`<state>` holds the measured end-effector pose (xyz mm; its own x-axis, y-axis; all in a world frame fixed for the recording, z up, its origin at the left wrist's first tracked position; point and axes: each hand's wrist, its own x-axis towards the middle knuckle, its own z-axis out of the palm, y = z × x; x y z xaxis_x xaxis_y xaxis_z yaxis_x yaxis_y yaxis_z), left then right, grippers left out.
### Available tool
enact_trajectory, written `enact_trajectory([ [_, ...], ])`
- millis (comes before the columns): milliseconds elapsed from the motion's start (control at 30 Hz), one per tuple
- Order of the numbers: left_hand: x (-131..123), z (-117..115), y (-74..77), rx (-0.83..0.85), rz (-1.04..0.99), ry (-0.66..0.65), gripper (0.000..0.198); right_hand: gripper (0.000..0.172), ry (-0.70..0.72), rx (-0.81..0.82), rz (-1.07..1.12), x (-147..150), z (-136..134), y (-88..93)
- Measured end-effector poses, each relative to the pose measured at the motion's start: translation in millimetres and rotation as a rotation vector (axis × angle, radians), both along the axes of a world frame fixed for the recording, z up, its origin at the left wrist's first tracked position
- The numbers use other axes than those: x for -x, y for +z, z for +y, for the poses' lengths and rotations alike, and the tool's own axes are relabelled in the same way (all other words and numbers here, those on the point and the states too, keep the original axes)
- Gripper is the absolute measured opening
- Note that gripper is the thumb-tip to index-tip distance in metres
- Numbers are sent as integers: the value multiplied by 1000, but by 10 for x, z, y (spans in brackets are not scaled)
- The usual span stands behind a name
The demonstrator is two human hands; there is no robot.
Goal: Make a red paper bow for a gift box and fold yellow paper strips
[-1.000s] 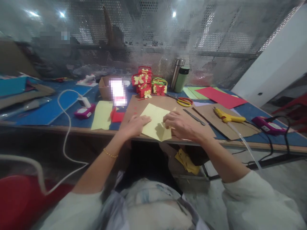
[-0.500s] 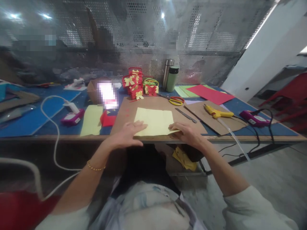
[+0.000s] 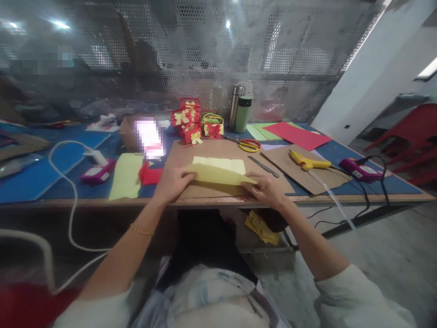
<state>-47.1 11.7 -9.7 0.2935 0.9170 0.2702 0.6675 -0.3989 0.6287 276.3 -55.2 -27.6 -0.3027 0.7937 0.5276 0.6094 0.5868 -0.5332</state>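
A pale yellow paper sheet (image 3: 218, 169) lies on a brown cardboard mat (image 3: 211, 150) at the table's near edge. Its near half is lifted and folding away from me. My left hand (image 3: 170, 182) pinches the sheet's near left corner. My right hand (image 3: 266, 189) pinches the near right corner. Both hands are closed on the raised edge.
Yellow-handled scissors (image 3: 249, 145), a dark ruler (image 3: 264, 166) and a yellow glue gun (image 3: 307, 160) lie to the right. Small red and yellow paper boxes (image 3: 191, 123) and two flasks (image 3: 239, 113) stand behind. A second yellow sheet (image 3: 126, 175) and red scrap (image 3: 150, 174) lie left.
The yellow sheet lay flat under both hands half a second ago; now both hands have gripped its near edge and lifted it, folding it away from me.
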Motion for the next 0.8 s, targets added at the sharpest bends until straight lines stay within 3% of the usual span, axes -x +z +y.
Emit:
enact_trajectory([
  [200, -281, -48, 300, -14, 201, 172, 35, 33, -392, 147, -147, 49, 256, 89],
  [400, -494, 52, 504, 51, 393, 244, 25, 23, -581, 225, -405, 173, 474, 201],
  [533, -512, 119, 497, 54, 446, 217, 24, 27, -618, 261, -465, 236, 476, 203],
  [700, -491, 195, 394, 77, 409, 247, 35, 53, -612, 229, -346, 287, 393, 185],
  [800, -459, 210, 352, 82, 331, 231, 59, 40, -534, 208, -347, 281, 366, 192],
])
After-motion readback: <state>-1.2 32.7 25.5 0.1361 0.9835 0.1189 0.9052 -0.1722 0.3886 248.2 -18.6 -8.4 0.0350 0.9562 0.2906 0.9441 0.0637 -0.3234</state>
